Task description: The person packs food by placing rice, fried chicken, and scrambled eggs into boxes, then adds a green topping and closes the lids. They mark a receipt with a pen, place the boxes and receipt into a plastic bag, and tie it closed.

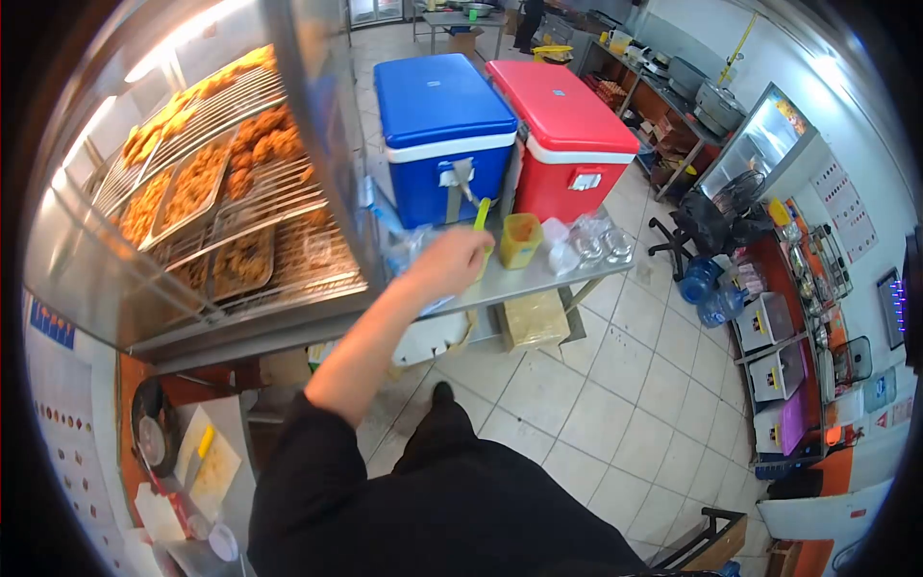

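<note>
My left hand [450,269] reaches out over the metal counter [567,277], its fingers closed around a yellow-green handle [483,213] that sticks up above the fist. The lower end of this handle is mostly hidden by my fingers, and I cannot tell what tool it belongs to. Just right of the hand stands a yellow container [520,240] with a reddish-brown content. Clear plastic cups [588,242] sit beyond it, toward the counter's right end. Behind the fist, a plastic bag [409,248] lies against the blue cooler [447,135]. My right hand is out of view.
A red cooler [567,115] stands beside the blue one. On the left, a lit glass display case [332,144] holds trays of fried food [197,183]. Under the counter is a box [535,322]. Shelving [784,317] and a wheeled chair [707,221] stand on the right.
</note>
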`<state>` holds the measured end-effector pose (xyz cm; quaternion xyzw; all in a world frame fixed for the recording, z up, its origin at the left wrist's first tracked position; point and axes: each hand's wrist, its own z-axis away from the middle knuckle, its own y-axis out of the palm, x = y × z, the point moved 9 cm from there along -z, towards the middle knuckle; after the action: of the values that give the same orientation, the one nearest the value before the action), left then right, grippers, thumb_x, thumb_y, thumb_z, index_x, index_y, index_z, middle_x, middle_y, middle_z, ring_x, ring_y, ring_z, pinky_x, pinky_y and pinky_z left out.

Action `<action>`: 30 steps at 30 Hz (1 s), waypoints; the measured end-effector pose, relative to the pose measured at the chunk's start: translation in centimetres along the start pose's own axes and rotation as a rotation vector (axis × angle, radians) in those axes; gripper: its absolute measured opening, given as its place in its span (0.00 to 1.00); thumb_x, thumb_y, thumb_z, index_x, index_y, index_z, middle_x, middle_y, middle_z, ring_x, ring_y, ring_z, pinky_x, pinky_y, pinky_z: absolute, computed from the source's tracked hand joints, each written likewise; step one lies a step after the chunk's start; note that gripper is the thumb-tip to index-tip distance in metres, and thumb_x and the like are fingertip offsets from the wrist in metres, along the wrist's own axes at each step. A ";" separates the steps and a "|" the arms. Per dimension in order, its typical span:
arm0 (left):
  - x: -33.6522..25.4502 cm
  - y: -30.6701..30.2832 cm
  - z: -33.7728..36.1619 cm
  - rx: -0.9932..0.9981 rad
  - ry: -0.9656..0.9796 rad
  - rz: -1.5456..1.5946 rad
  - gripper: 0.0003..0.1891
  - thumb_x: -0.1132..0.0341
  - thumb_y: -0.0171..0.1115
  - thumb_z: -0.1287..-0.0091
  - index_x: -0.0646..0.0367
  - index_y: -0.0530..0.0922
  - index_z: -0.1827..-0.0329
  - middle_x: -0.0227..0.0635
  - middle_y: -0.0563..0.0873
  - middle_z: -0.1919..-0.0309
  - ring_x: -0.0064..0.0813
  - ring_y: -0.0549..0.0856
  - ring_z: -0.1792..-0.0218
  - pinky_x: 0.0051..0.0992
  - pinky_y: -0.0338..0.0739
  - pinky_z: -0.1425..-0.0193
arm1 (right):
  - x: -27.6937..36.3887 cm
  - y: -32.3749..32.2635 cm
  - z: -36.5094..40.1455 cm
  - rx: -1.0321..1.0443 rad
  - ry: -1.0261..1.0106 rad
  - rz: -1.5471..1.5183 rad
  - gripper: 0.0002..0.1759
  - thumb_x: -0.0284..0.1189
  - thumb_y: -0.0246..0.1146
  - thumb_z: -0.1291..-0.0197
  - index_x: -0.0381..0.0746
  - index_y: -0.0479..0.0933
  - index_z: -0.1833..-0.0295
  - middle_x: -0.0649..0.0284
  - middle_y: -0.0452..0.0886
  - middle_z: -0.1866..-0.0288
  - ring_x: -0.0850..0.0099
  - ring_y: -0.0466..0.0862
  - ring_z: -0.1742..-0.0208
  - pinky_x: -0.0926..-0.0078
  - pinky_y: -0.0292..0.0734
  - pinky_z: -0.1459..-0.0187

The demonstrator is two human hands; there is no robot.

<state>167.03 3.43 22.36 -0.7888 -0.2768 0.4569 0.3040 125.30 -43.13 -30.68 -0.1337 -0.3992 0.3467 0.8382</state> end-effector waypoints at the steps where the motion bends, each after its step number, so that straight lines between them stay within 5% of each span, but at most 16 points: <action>1: 1.1 0.0 -4.9 0.037 0.030 -0.113 0.13 0.68 0.57 0.34 0.59 0.84 0.50 0.49 0.87 0.56 0.50 0.85 0.49 0.46 0.79 0.44 | -0.4 0.9 0.7 0.049 0.135 -0.083 0.12 0.32 0.55 0.28 0.37 0.79 0.49 0.56 0.87 0.59 0.66 0.88 0.61 0.69 0.83 0.59; 4: 5.4 0.2 -18.7 0.113 0.032 -0.525 0.15 0.63 0.64 0.38 0.53 0.85 0.49 0.43 0.86 0.51 0.48 0.81 0.42 0.49 0.76 0.41 | -0.1 -1.4 0.5 0.030 0.382 -0.246 0.11 0.32 0.55 0.29 0.38 0.78 0.51 0.57 0.86 0.61 0.66 0.87 0.62 0.69 0.82 0.60; 8: 9.9 1.3 -31.6 0.086 0.152 -0.602 0.25 0.57 0.70 0.43 0.50 0.81 0.41 0.42 0.82 0.41 0.47 0.75 0.33 0.57 0.67 0.30 | 3.0 -8.5 -2.0 -0.162 0.535 -0.466 0.09 0.32 0.55 0.30 0.39 0.78 0.53 0.58 0.84 0.62 0.66 0.86 0.64 0.69 0.81 0.62; 10: 12.6 3.2 -33.9 0.366 0.043 -0.815 0.27 0.55 0.72 0.46 0.48 0.82 0.41 0.41 0.81 0.41 0.50 0.72 0.30 0.62 0.59 0.24 | 5.1 -12.2 -4.0 -0.258 0.536 -0.563 0.09 0.32 0.55 0.30 0.40 0.77 0.54 0.58 0.83 0.63 0.67 0.85 0.65 0.69 0.81 0.63; 14: 12.4 3.0 -35.0 0.663 -0.004 -0.728 0.26 0.55 0.73 0.49 0.49 0.84 0.45 0.40 0.82 0.41 0.51 0.70 0.28 0.65 0.52 0.21 | 9.6 -19.1 -9.0 -0.386 0.431 -0.683 0.07 0.32 0.56 0.31 0.41 0.76 0.57 0.59 0.82 0.65 0.67 0.84 0.67 0.69 0.80 0.65; 19: 7.8 -1.5 -34.8 0.223 0.287 -0.633 0.16 0.63 0.68 0.53 0.54 0.83 0.59 0.36 0.85 0.52 0.40 0.79 0.40 0.52 0.64 0.26 | 13.3 -21.7 -14.0 -0.297 0.397 -0.688 0.06 0.32 0.56 0.33 0.42 0.75 0.59 0.61 0.80 0.67 0.67 0.82 0.69 0.70 0.78 0.68; 22: 2.7 -11.0 -34.3 -0.069 0.297 -0.487 0.14 0.74 0.65 0.56 0.60 0.79 0.63 0.46 0.85 0.54 0.48 0.82 0.42 0.43 0.72 0.34 | 11.7 -22.1 -16.5 -0.123 0.453 -0.596 0.05 0.32 0.56 0.33 0.43 0.75 0.61 0.61 0.79 0.68 0.67 0.81 0.70 0.70 0.77 0.70; 25: 0.5 -18.8 -31.3 -0.417 0.117 -0.842 0.13 0.79 0.62 0.53 0.60 0.80 0.62 0.43 0.86 0.51 0.47 0.82 0.45 0.44 0.73 0.38 | 7.0 -24.9 -18.6 0.019 0.534 -0.508 0.05 0.32 0.56 0.34 0.44 0.74 0.63 0.62 0.78 0.69 0.68 0.80 0.71 0.70 0.77 0.71; 26: 0.5 -18.3 -31.2 -0.398 0.083 -0.870 0.13 0.79 0.62 0.53 0.60 0.80 0.62 0.43 0.86 0.51 0.47 0.82 0.45 0.44 0.73 0.38 | 5.0 -26.6 -19.6 0.044 0.566 -0.493 0.05 0.32 0.57 0.34 0.45 0.74 0.63 0.62 0.77 0.70 0.68 0.80 0.71 0.70 0.76 0.72; 28: -1.5 -18.9 -29.8 -0.827 -0.065 -1.496 0.13 0.79 0.62 0.52 0.56 0.81 0.63 0.39 0.86 0.54 0.43 0.83 0.49 0.43 0.72 0.41 | -0.1 -31.2 -22.8 0.055 0.617 -0.517 0.05 0.32 0.57 0.35 0.45 0.74 0.64 0.63 0.77 0.70 0.68 0.80 0.72 0.70 0.76 0.73; 30: 1.8 -16.3 -31.1 -0.793 0.057 -1.276 0.15 0.79 0.64 0.52 0.54 0.81 0.61 0.35 0.84 0.58 0.42 0.82 0.51 0.44 0.71 0.44 | -7.4 -36.6 -29.0 0.040 0.634 -0.700 0.05 0.32 0.57 0.35 0.46 0.73 0.65 0.63 0.76 0.71 0.68 0.79 0.73 0.70 0.75 0.74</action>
<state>192.92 8.49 45.69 -0.5372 -0.8160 0.0377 0.2100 161.47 -73.25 -35.31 -0.0742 -0.1378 -0.0073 0.9877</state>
